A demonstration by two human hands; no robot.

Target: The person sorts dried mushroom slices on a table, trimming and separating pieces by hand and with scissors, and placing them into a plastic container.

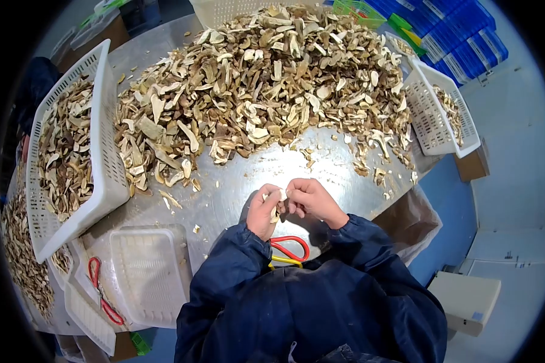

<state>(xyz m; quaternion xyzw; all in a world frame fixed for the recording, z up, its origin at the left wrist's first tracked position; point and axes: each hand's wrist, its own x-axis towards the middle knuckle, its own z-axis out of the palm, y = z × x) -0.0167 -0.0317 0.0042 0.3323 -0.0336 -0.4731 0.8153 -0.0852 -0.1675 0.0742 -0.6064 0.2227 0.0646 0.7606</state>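
Note:
Near the table's front edge, my left hand (263,210) is closed round pale dried slices (275,215). Its fingertips meet those of my right hand (312,201), which pinches a small whitish piece (283,195) between the two hands. Beyond them a large heap of dried brown and cream slices (254,91) covers the metal table (224,187). Scattered crumbs lie between the heap and my hands. Red and yellow handles (293,247) show just below my hands, against the dark blue clothing; the rest of that tool is hidden.
A white basket (106,169) of slices stands tilted at left, another white basket (430,115) at right. Red-handled scissors (102,293) lie beside a translucent tray (151,272) at lower left. A lined bin (409,224) stands right of the table; blue crates (460,45) are at upper right.

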